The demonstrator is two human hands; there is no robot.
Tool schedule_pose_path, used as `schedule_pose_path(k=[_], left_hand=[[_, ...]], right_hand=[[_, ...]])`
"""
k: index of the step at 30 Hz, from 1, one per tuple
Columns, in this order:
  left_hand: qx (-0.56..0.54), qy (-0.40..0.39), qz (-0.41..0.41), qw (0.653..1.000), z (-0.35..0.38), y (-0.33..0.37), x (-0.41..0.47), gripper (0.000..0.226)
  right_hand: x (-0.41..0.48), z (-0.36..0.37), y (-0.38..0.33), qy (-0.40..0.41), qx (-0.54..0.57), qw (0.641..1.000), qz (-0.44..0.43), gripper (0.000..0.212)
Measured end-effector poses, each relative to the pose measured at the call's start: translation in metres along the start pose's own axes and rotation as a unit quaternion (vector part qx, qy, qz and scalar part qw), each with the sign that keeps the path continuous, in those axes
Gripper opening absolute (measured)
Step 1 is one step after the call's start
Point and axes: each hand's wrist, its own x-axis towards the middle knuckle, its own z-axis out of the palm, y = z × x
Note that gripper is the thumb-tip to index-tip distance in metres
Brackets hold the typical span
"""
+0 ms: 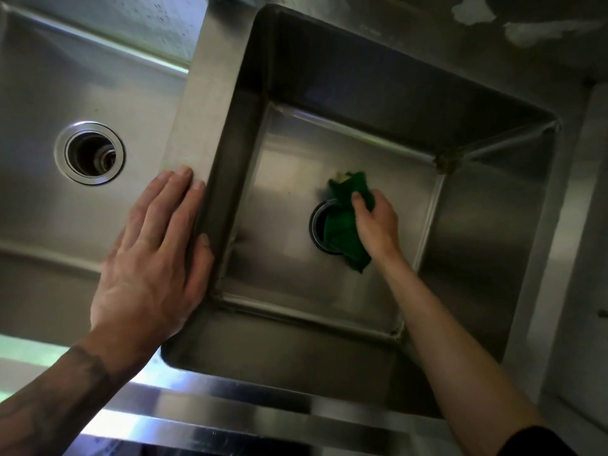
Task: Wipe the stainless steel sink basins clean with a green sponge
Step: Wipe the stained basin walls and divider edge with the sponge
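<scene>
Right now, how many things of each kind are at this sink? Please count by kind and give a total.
Sink basins: 2
Drain openings: 2
Green sponge: 1
Hands: 2
Total: 7

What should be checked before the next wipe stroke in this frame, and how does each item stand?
1. Sponge gripped: ok, the right hand holds the green sponge.
2. Sponge on steel: ok, it appears to lie on the right basin floor, partly over the drain.
3. Support: ok, the left hand rests flat on the divider.
4. Far corner: not ok, dark residue shows.
5. Left basin already wiped: cannot tell.
</scene>
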Motion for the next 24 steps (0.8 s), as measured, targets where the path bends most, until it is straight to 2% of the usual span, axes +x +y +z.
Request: schedule_pose_path(k=[1,3,5,7,8,10,14,17,19,21,24], left_hand=[[0.001,0.0,0.0,1.0,0.0,0.0,0.0,0.056],[0.001,0.001,0.001,1.0,0.001,0.0,-0.001,0.056],[0.001,0.004,0.003,1.0,0.001,-0.001,-0.001,0.056],[0.002,0.006,0.005,1.0,0.002,-0.001,-0.001,0.056],[0.001,0.006,0.006,1.0,0.002,-0.001,-0.001,0.056],[0.0,0.005,0.008,1.0,0.002,-0.001,0.0,0.055],[-0.008,0.001,0.002,1.0,0.002,-0.002,-0.001,0.056],[-0.016,-0.005,0.001,1.0,0.001,-0.003,-0.001,0.057],[-0.02,-0.01,0.004,1.0,0.001,-0.003,0.0,0.057],[-0.016,-0.008,0.004,1.0,0.001,-0.003,0.0,0.057],[-0.009,-0.009,0.004,1.0,0.001,-0.002,0.0,0.057]], right_hand=[[0.0,0.005,0.004,0.043,0.017,0.999,-0.013,0.024],[-0.008,0.019,0.015,0.063,0.012,0.997,-0.045,0.047],[-0.018,0.034,0.03,0.073,-0.088,0.986,-0.123,0.06],[-0.023,0.043,0.045,0.082,-0.231,0.946,-0.213,0.056],[-0.024,0.045,0.05,0.08,-0.267,0.931,-0.234,0.052],[-0.03,0.053,0.052,0.072,-0.289,0.927,-0.228,0.051],[-0.046,0.076,0.044,0.059,-0.255,0.952,-0.157,0.054],[-0.033,0.058,0.031,-0.012,-0.197,0.974,-0.112,0.045],[-0.025,0.037,0.031,-0.049,-0.197,0.968,-0.147,0.041],[-0.026,0.029,0.038,-0.024,-0.237,0.949,-0.206,0.042],[-0.037,0.049,0.042,0.018,-0.254,0.947,-0.196,0.047]])
